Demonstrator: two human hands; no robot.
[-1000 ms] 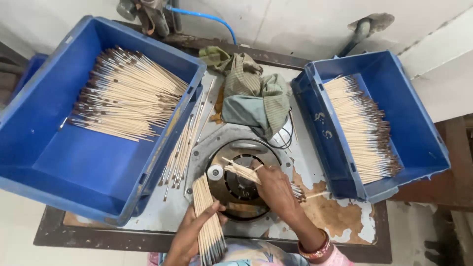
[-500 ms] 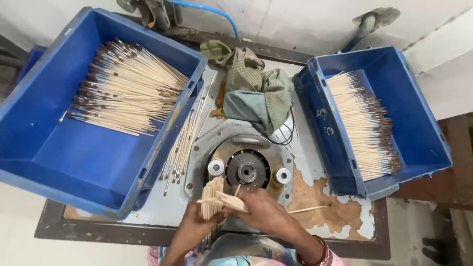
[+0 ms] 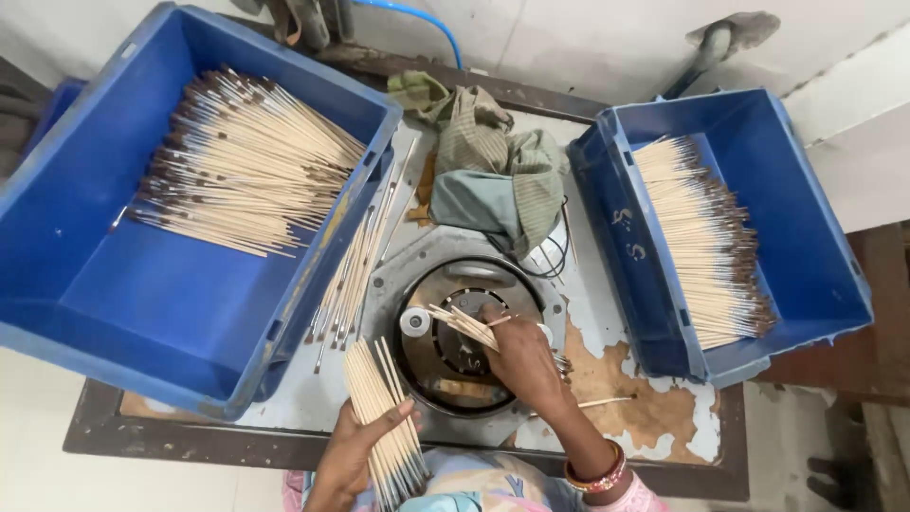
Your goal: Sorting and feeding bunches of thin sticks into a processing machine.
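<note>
Pinching a few sticks (image 3: 462,323) between thumb and fingertips, our right hand (image 3: 523,358) rests over the round metal disc (image 3: 453,353) of the machine, knuckles up and fingers closed on the sticks. Those sticks fan out to the left of the hand, tips lying across the disc's upper part. A white roller (image 3: 415,321) sits just beyond them at the disc's left rim. Red and gold bangles (image 3: 597,474) ring the wrist behind the hand.

Below and left of it, our left hand (image 3: 353,462) curls around a bundle (image 3: 383,422) of pale sticks, thumb laid across it, the bundle pointing up toward the disc and fanning slightly at the far end.

Further left of the hands, loose sticks (image 3: 353,270) lie on the table (image 3: 607,294) along the wall of a big blue crate (image 3: 123,313), which holds a heap of dark-tipped sticks (image 3: 248,163). Above the right hand, past the disc, a crumpled green cloth (image 3: 498,171) sits on the table. To the right, well apart from the hand, a smaller blue crate (image 3: 806,256) holds another stack of dark-tipped sticks (image 3: 701,242). One stray stick (image 3: 605,402) lies on the rusty patch just right of our forearm.
</note>
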